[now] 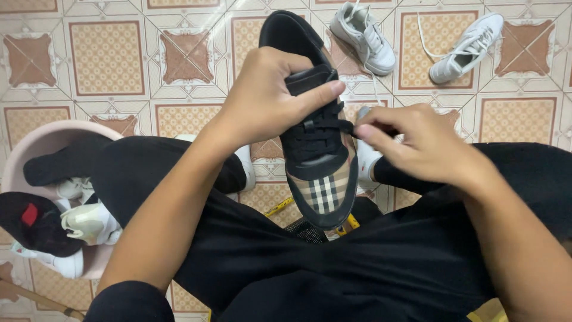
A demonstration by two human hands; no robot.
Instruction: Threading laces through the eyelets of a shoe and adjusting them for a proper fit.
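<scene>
I hold a black sneaker (316, 128) with a checked tan heel panel up over my lap, its toe pointing away from me and its heel toward my knees. My left hand (262, 98) is clenched around the shoe's side, thumb pressed across the black tongue. My right hand (417, 143) pinches a black lace (333, 126) at the eyelets, fingertips closed on it just beside the shoe. My legs in black trousers (357, 262) lie under the shoe. On the patterned tile floor (107, 56) beyond, two white sneakers (364, 37) lie well apart from my hands. At my left, a pink basin (36, 146) holds more shoes, black and white ones piled together.
</scene>
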